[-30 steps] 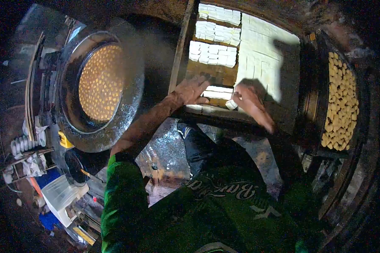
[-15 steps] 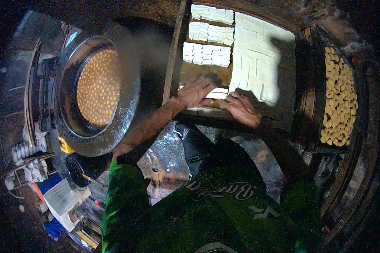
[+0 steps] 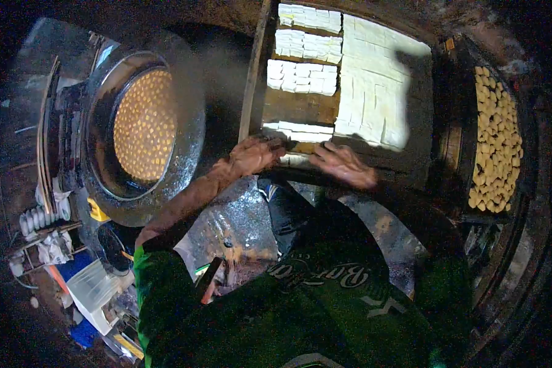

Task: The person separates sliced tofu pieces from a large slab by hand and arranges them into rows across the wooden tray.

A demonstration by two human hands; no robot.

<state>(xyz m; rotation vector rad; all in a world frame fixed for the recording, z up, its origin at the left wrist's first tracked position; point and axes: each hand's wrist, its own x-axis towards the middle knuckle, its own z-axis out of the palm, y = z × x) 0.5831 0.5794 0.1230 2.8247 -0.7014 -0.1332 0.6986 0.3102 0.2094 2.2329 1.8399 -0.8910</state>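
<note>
My left hand [image 3: 256, 155] is at the near left of a wooden tray, its fingers curled at the left end of a short row of white tofu blocks [image 3: 296, 160]. At the right end of that same row is my right hand [image 3: 345, 165], fingers bent and pointing left. The fingertips are partly in shadow, so the exact contact is hard to see. Just beyond the hands lies another row of tofu [image 3: 300, 131]. Farther back sit several rows of cut tofu [image 3: 303, 76], with a large scored tofu slab [image 3: 374, 80] to their right.
On the left, a wide round pan [image 3: 98, 122] holds many small golden pieces [image 3: 144, 122] in liquid, with steam nearby. At far right, a container is heaped with yellowish pieces [image 3: 495, 141]. A wooden rim [image 3: 256, 80] borders the tray. A translucent plastic tub [image 3: 95, 285] stands lower left.
My left hand has drawn back toward the tray's near edge and its spread fingers have curled, uncovering the tofu row beyond. My right hand has shifted slightly left and nearer to me.
</note>
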